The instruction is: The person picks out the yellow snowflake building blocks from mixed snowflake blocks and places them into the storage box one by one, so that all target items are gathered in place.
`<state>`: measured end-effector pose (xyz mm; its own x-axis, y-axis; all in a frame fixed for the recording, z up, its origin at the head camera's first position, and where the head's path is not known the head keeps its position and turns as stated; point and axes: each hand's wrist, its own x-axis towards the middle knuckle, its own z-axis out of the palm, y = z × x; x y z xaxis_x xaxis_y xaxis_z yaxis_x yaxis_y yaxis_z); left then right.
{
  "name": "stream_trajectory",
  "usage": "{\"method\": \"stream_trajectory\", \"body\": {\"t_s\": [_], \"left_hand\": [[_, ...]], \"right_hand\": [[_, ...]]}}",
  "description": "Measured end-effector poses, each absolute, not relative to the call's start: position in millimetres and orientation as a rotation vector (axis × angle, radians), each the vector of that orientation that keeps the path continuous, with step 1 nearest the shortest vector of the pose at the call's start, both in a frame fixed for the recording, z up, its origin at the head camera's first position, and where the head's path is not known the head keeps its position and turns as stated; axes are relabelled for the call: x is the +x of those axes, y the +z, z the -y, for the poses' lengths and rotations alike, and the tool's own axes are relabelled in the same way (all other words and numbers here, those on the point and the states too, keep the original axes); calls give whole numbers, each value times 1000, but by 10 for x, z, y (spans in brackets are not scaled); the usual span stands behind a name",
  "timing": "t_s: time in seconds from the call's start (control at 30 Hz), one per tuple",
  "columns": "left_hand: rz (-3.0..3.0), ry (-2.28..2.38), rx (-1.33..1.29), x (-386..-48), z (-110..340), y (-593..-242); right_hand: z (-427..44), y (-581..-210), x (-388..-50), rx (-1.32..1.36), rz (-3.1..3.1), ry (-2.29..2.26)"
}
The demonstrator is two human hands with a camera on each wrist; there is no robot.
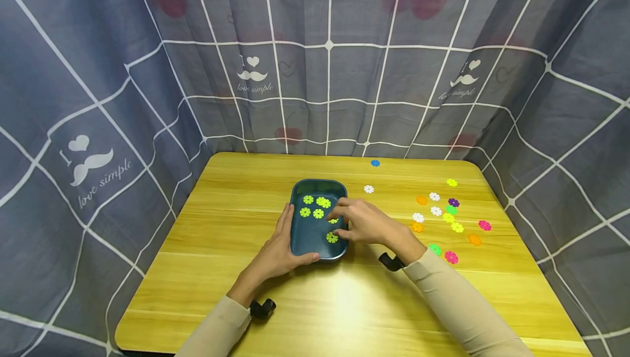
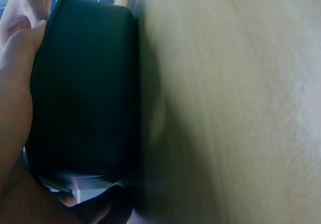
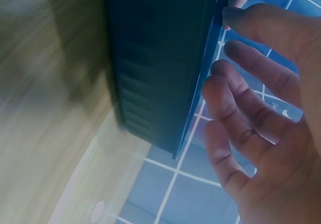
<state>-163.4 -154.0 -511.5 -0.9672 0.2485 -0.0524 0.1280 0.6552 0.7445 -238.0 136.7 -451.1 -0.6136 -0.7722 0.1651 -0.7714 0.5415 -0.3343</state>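
A dark blue-green rectangular tray [image 1: 310, 242] stands on the table with several yellow-green flower-shaped discs [image 1: 318, 214] lying in it. My left hand [image 1: 278, 247] holds the tray at its near left corner, fingers along the left side and thumb over the front rim. Over the tray's right side, my right hand [image 1: 366, 221] reaches in with thumb and fingers apart, close to two discs, one of them a yellow-green disc [image 1: 332, 237]. Nothing shows between the parted fingers of the right hand [image 3: 266, 118] in the right wrist view. The left wrist view shows the tray's outer wall [image 2: 85, 93].
On the right of the wooden table [image 1: 236, 182] lie scattered discs: orange [image 1: 474, 240], pink [image 1: 451, 257], white [image 1: 418, 217], green [image 1: 435, 249], purple [image 1: 454, 203] and yellow ones [image 1: 457, 227]. A blue disc [image 1: 375, 163] sits near the back edge. Gridded curtains [image 1: 305, 72] surround the table.
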Motion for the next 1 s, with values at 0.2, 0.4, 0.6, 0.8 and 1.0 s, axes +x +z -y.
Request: {"method": "stream_trajectory", "body": {"t_s": [0.2, 0.4, 0.6, 0.8, 1.0], "left_hand": [[-2717, 1209, 313, -1633, 1539, -5115], [-2724, 1205, 315, -1633, 1534, -5120], [-2726, 1208, 302, -1636, 1527, -5120], [-2736, 1201, 295, -1639, 1528, -5117], [-2738, 1200, 291, -1635, 1524, -5124]], "right_hand": [[-1384, -4526, -2371, -1354, -2758, -593], [-1413, -4525, -2352, -1331, -2761, -607], [-1471, -4526, -2332, -1322, -2777, -640], [-1550, -4517, -2316, -1293, -2814, -649], [-1666, -4522, -2294, -1257, -2824, -682]]}}
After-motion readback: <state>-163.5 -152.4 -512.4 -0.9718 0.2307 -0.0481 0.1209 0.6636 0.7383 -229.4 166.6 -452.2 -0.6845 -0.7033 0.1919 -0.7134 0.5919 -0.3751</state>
